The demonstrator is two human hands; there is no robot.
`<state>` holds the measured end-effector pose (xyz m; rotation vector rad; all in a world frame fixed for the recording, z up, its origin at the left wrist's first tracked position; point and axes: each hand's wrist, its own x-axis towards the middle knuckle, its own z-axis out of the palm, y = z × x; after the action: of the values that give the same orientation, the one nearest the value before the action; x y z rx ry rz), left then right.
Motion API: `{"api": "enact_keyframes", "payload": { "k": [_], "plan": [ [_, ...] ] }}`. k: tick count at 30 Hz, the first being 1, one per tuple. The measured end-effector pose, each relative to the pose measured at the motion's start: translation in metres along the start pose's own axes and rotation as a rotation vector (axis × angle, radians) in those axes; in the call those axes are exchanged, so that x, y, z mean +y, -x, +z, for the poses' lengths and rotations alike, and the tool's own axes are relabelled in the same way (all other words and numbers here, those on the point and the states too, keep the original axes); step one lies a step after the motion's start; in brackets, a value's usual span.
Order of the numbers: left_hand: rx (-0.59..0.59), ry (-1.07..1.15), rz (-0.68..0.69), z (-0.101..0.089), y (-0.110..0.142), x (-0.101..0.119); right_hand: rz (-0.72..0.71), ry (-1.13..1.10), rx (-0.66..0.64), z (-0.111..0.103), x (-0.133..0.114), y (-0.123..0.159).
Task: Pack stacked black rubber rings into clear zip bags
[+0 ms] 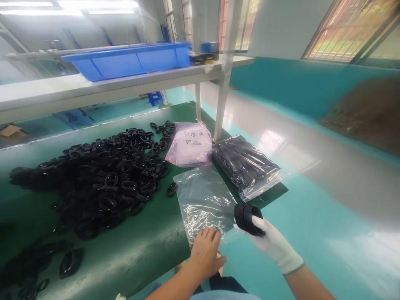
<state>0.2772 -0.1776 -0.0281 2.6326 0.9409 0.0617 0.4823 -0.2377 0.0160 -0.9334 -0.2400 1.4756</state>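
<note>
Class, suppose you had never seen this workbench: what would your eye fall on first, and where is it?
The big heap of black rings on the green table draws the eye first. Near the front edge, the gloved right hand holds a stack of rings, while the bare left hand rests on a clear plastic bag.

Bare left hand (204,254), white knit glove on the right hand (271,243), forearms unsleeved.
</note>
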Motion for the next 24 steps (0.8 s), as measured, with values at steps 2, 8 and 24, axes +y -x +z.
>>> {"api": "enact_keyframes", "payload": {
  "k": [2,8,24],
  "plan": [
    [0.004,-0.052,0.021,0.004,-0.002,0.005,-0.01,-0.022,-0.002,-0.009,0.003,0.009],
    [-0.003,0.504,-0.439,-0.002,-0.023,0.0,0.031,0.019,-0.146,-0.014,0.019,0.012],
    [0.338,-0.014,-0.071,-0.052,-0.032,0.036,-0.128,0.491,0.258,-0.004,0.074,-0.016]
  ]
}}
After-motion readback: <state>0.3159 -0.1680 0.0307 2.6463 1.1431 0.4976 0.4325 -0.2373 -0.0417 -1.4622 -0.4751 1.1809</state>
